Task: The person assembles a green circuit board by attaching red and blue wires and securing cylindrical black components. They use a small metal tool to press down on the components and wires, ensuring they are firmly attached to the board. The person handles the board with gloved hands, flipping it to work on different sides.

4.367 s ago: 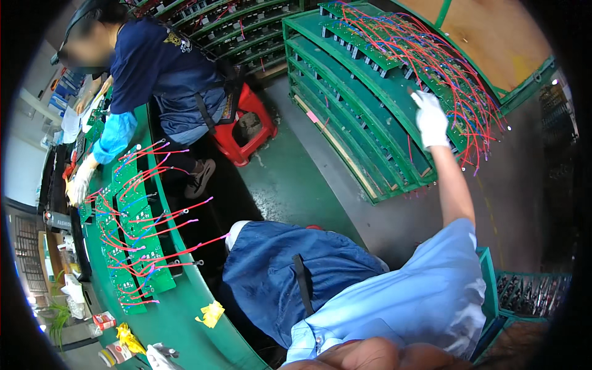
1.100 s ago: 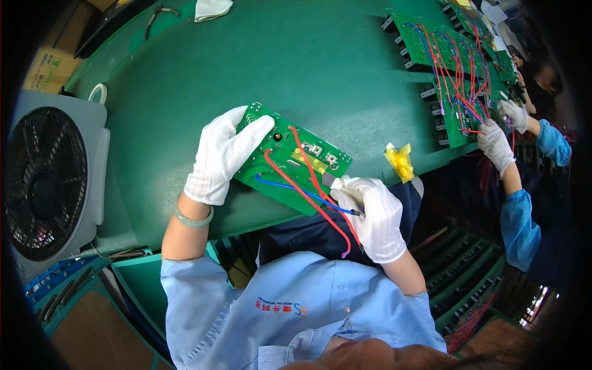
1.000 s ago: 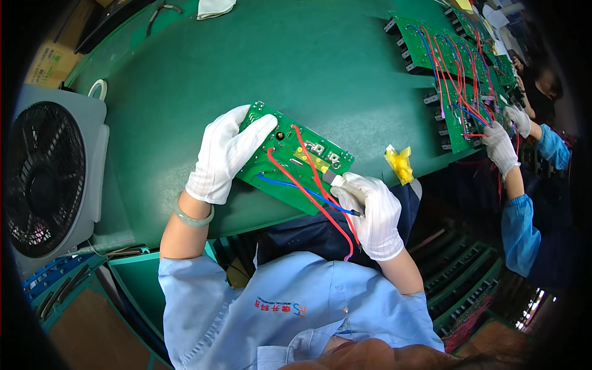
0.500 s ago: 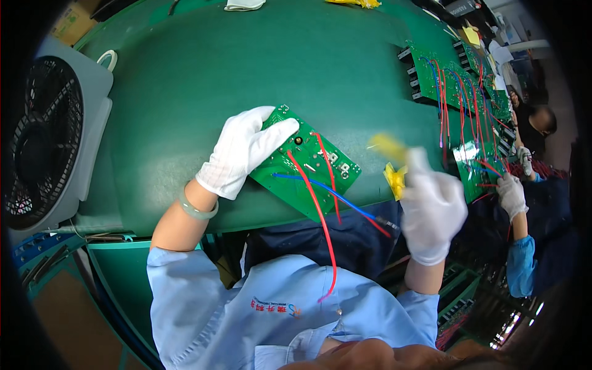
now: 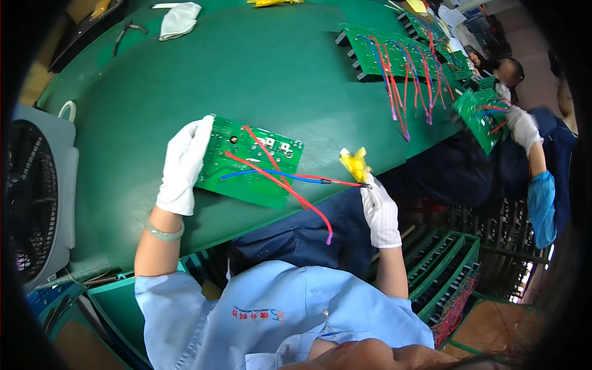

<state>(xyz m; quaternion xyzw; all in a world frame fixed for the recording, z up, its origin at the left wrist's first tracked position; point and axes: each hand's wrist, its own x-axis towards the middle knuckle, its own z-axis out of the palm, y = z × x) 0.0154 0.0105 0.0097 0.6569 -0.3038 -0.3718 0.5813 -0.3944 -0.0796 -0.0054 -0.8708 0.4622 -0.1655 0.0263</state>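
Note:
A green circuit board point(image 5: 246, 185) lies tilted over the near edge of the table, its left side gripped by my white-gloved left hand point(image 5: 184, 169). Soldered to it are a red wire point(image 5: 308, 205) with a purple tip, a second red wire point(image 5: 266, 153), and a blue wire point(image 5: 271, 174) with black sleeving. My right hand point(image 5: 380, 213), also gloved, has its fingers closed at the far end of a red wire point(image 5: 346, 183), by a small dark tip. Crumpled yellow material point(image 5: 353, 163) touches or lies just beyond those fingertips; which one I cannot tell.
Several wired boards point(image 5: 394, 55) sit on the green table point(image 5: 271, 68) at the far right. A co-worker's gloved hand point(image 5: 524, 128) holds another board point(image 5: 484, 114). A fan point(image 5: 31, 191) stands left; a white cloth point(image 5: 180, 20) and pliers point(image 5: 126, 34) lie at the back.
The view has swung, shifting the table leftward. My right hand, earlier blurred beside a blurred yellow shape, has come down to the wire's end. The co-worker's board has been lifted and tilted.

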